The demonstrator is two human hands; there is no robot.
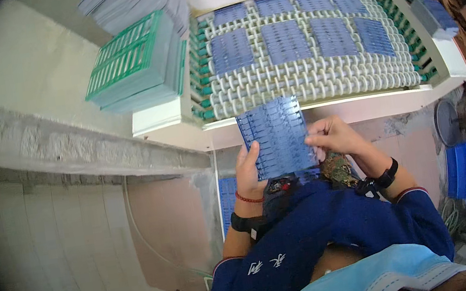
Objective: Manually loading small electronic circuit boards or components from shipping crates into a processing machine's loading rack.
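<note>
So both hands are clamped on one blue circuit panel [276, 136]: left hand [247, 173] curled round its left edge, right hand [333, 136] pinching its right edge, just off the near edge of the roller conveyor [308, 84], which carries more blue panels [286, 41].

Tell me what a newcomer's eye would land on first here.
First, the blue circuit panel at centre, held up between the left hand and the right hand. Behind it, a roller conveyor carries two rows of similar blue panels. A stack of green panels sits at upper left.
</note>
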